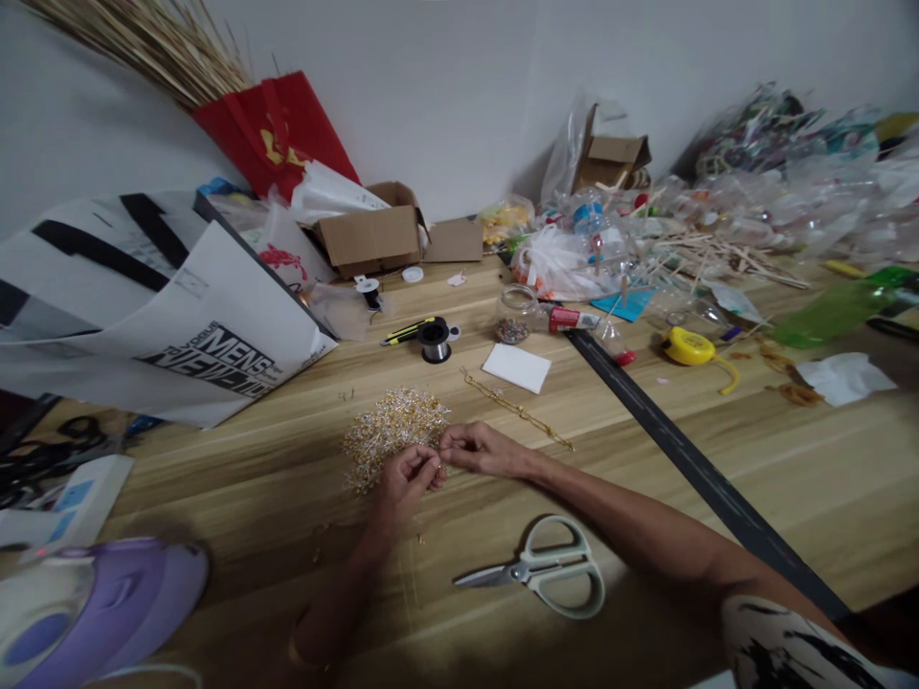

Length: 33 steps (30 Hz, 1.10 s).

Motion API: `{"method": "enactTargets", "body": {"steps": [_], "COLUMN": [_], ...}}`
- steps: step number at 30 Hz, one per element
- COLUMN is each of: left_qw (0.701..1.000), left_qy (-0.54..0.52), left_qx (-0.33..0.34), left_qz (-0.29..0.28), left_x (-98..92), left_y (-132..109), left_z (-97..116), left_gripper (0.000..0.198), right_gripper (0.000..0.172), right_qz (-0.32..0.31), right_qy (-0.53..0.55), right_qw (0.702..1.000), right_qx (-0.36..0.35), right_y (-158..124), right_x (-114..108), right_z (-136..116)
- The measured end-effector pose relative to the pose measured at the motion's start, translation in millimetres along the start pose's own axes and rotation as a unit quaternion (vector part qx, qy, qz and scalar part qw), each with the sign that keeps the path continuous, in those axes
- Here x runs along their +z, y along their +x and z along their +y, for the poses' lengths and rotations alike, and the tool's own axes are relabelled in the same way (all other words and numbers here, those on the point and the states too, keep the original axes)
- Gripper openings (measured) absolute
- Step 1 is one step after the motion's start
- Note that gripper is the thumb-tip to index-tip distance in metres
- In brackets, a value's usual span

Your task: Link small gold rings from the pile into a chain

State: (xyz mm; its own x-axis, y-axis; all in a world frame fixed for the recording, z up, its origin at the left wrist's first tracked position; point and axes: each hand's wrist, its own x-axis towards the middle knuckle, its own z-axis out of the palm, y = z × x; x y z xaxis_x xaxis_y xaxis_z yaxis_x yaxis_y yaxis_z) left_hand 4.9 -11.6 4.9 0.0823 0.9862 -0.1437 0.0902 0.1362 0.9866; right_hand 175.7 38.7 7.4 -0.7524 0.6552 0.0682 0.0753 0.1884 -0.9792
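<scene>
My left hand [411, 480] is closed in a pinch at the right edge of a bushy cluster of gold and clear beads on wire [392, 428]. My right hand [482, 450] meets it fingertip to fingertip, also pinching. What sits between the fingers is too small to make out. Faint pale thread or wire [408, 586] trails on the table below my left hand. Scissors [535, 569] with pale handles lie open nearer to me. Beyond my right hand lies a twisted gold cord [518, 411].
A spool of silver wire [435, 342], a jar of beads [512, 316] and a white pad [517, 367] stand farther back. On the right are a yellow tape measure [687, 346] and heaped plastic bottles [761, 215]. An iron [122, 608] and a large bag [179, 316] occupy the left.
</scene>
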Motion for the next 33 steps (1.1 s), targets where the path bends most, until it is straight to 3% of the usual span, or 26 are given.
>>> {"method": "enactTargets", "body": {"steps": [7,18,24,33], "left_qw": [1.000,0.994,0.992,0.994], "left_qy": [0.004,0.060,0.086,0.071], "left_qx": [-0.013,0.052,0.062,0.062], "left_qz": [0.004,0.069,0.072,0.059], "left_x": [1.8,0.6,-1.2,-0.3], "left_y": [-1.0,-2.0,-1.4,-0.7], "left_z": [2.3,-7.1,-17.3,-17.0], "left_gripper": [0.029,0.019,0.016,0.016], "right_gripper": [0.034,0.037,0.030,0.030], "right_qz": [0.019,-0.021,-0.054,-0.052], "right_qy": [-0.016,0.078,0.101,0.092], "right_qw": [0.999,0.996,0.992,0.994], "right_qx": [-0.025,0.047,0.059,0.041], "right_y": [0.9,2.7,3.2,2.6], "right_x": [-2.0,-4.6,-4.9,-4.3], "right_z": [3.6,4.1,6.0,5.7]}}
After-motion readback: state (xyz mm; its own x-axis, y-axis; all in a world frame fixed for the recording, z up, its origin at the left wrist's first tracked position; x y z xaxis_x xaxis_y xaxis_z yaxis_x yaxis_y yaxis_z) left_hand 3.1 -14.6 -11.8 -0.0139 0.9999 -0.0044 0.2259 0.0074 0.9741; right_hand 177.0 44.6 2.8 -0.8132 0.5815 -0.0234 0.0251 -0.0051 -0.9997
